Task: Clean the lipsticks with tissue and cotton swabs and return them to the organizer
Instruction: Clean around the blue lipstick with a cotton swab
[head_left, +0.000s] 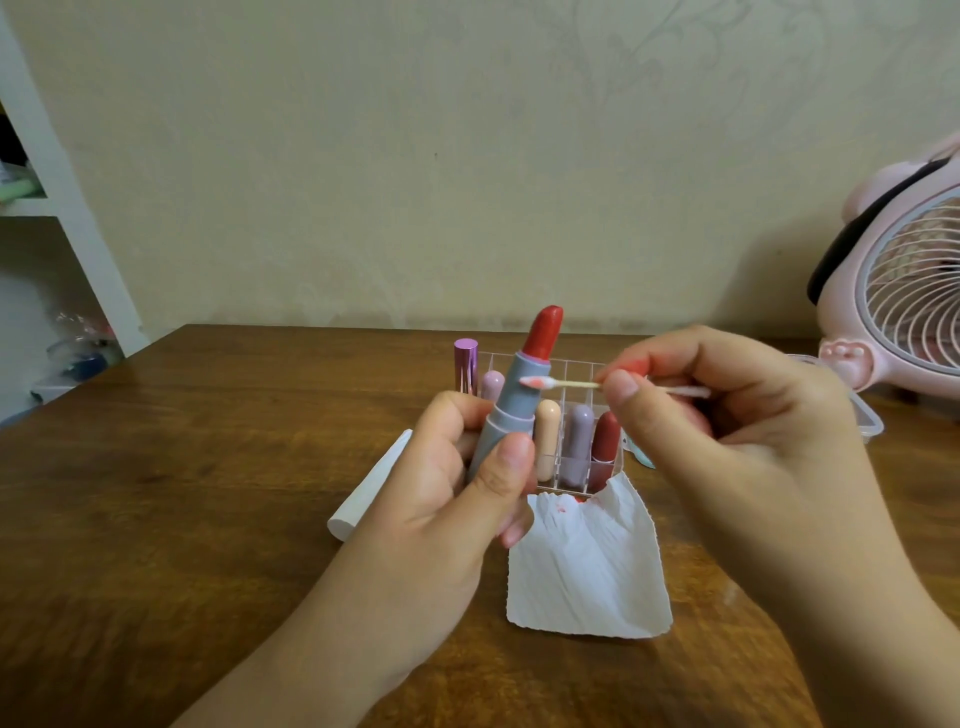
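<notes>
Head view, cotton swab (571, 383) touching lipstick (511, 405)

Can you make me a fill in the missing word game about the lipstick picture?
1. The left hand holds an open grey lipstick tube with a ____ stick of colour on top.
2. The right hand pinches a thin wooden cotton swab, and its stained tip touches the ____ tube.
3. The crumpled white tissue lies on the brown wooden ____.
4. The clear plastic organizer stands ____ the tissue.

Missing words: red; grey; table; behind
</notes>
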